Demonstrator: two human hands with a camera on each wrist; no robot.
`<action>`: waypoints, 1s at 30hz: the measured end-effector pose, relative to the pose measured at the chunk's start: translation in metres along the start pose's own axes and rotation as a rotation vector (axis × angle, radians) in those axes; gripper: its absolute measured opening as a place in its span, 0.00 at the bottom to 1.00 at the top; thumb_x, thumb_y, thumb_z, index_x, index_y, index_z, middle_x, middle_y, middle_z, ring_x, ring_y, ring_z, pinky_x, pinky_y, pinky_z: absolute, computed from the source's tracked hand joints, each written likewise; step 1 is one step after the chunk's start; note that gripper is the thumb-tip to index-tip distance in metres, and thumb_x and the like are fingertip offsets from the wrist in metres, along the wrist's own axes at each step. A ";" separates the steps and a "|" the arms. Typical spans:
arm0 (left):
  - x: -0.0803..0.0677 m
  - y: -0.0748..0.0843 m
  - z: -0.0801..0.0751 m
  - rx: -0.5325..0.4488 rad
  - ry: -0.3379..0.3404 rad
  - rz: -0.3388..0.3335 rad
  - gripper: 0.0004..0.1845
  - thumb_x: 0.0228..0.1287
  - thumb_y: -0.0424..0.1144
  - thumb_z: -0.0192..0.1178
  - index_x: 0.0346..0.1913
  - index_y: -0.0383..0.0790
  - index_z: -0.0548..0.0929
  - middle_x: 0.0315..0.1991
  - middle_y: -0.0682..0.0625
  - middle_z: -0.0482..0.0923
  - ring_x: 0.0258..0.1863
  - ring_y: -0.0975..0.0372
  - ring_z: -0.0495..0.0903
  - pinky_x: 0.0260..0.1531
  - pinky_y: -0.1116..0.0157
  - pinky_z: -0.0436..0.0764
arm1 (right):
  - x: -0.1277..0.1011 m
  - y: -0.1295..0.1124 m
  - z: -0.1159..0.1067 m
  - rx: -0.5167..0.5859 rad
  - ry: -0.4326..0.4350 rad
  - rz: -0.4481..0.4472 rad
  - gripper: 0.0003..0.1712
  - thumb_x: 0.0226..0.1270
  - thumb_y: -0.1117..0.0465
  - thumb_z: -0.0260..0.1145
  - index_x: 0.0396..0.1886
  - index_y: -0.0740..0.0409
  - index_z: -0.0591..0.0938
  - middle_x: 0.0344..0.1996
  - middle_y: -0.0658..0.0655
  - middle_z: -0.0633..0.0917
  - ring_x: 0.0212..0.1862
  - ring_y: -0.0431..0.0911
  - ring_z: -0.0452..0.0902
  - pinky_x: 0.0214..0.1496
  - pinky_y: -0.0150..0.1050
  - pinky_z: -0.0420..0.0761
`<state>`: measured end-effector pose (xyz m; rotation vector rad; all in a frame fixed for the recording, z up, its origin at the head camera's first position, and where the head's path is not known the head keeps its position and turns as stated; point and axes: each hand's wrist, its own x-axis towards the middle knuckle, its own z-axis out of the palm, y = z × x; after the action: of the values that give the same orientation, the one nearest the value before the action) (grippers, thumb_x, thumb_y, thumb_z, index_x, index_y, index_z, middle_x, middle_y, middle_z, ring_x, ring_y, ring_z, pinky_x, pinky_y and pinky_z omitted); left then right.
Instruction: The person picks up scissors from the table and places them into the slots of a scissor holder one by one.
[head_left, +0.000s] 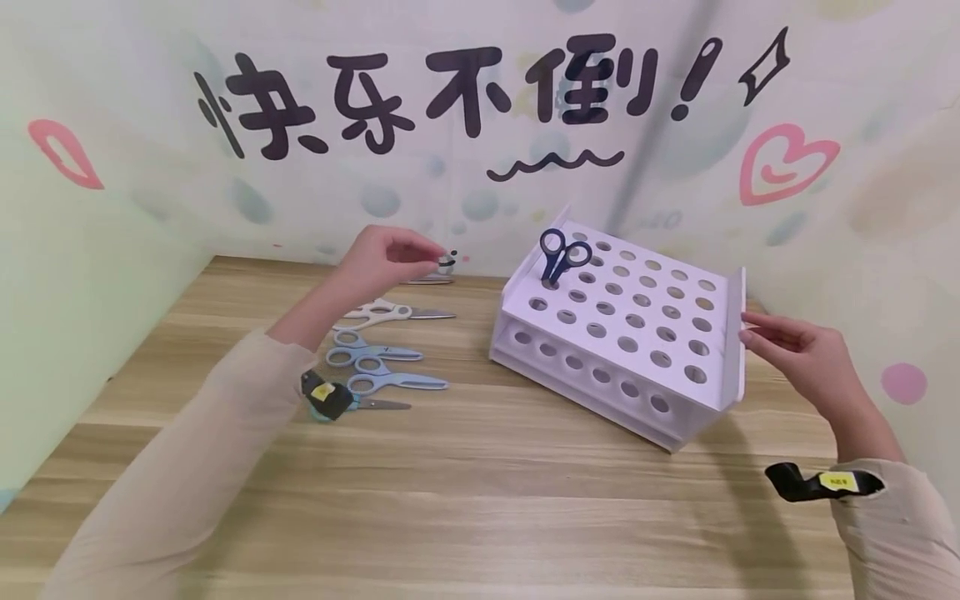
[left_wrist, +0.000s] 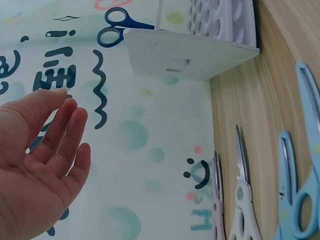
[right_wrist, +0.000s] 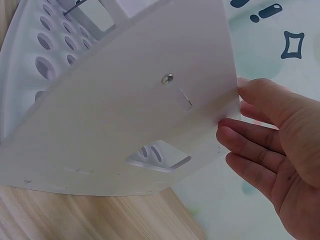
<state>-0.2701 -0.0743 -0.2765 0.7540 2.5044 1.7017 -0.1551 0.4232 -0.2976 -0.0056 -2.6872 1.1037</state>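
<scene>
Dark blue scissors stand handles-up in a hole near the left side of a white rack with rows of round holes. My left hand is raised to the left of the rack, fingers loosely bent and nothing in them. In the left wrist view its thumb lies close to the fingertips. At the rack's right side panel, my right hand touches the edge with its thumb and fingertips, the fingers only slightly bent.
Left of the rack, several scissors lie in a column on the wooden table: white scissors, a light blue pair and others. A pinkish pair lies beside the printed backdrop cloth. My left wrist partly covers a teal-handled pair.
</scene>
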 end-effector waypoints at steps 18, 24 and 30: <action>-0.051 -0.034 -0.025 0.202 -0.114 -0.179 0.14 0.59 0.35 0.61 0.48 0.35 0.80 0.44 0.43 0.79 0.39 0.55 0.79 0.39 0.64 0.79 | 0.000 -0.001 0.000 0.015 0.002 -0.004 0.23 0.60 0.62 0.65 0.54 0.67 0.76 0.32 0.26 0.78 0.33 0.23 0.75 0.33 0.17 0.73; -0.070 -0.047 -0.033 0.206 -0.143 -0.171 0.13 0.58 0.33 0.62 0.46 0.32 0.81 0.41 0.41 0.81 0.37 0.55 0.80 0.39 0.62 0.79 | 0.000 -0.001 0.000 0.025 0.000 0.000 0.23 0.60 0.62 0.65 0.55 0.66 0.76 0.32 0.26 0.78 0.33 0.23 0.76 0.33 0.17 0.73; -0.089 -0.062 -0.038 0.194 -0.155 -0.161 0.15 0.57 0.32 0.62 0.47 0.28 0.80 0.42 0.37 0.80 0.37 0.55 0.80 0.38 0.64 0.80 | 0.000 0.000 0.000 0.030 0.004 -0.008 0.22 0.60 0.62 0.65 0.54 0.64 0.77 0.31 0.26 0.79 0.33 0.23 0.76 0.33 0.17 0.73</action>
<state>-0.2251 -0.1606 -0.3377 0.6458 2.5679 1.3131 -0.1552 0.4232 -0.2978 0.0085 -2.6645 1.1409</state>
